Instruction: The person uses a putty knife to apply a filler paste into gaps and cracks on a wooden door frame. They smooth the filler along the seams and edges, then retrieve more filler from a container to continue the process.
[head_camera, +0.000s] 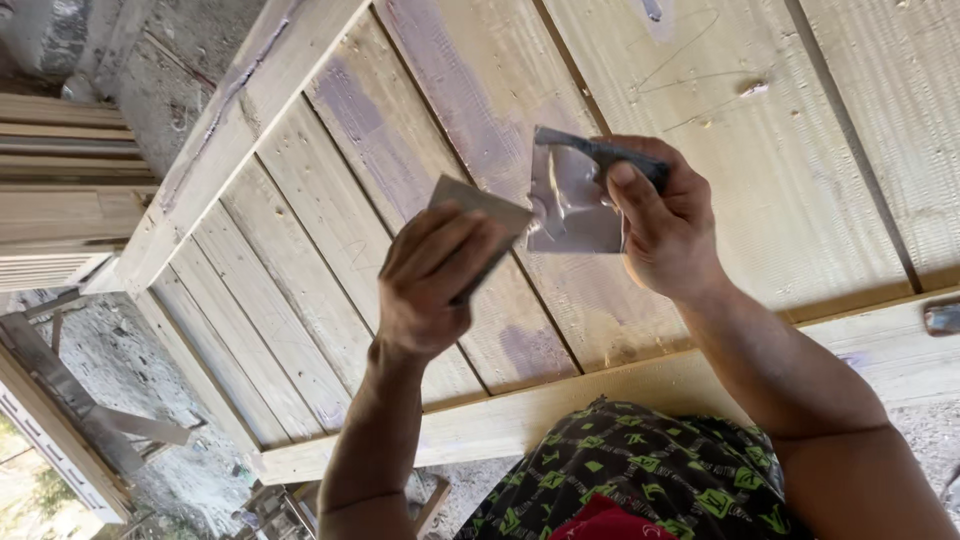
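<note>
Hands: left hand (432, 285) grips flat scraper (478, 205); right hand (662, 225) grips putty knife (575, 195); plank door (700, 120) partly filled, purple patches, bare boards remain.

Your left hand (435, 285) covers the near part of the flat scraper card (478, 215), and your right hand's fingers (640, 190) hide most of the putty knife (575, 195) handle. The wooden door panel (300, 260) runs off the far and right edges. A small metal object (943, 318) at the right edge is cut off, too little showing to identify.
</note>
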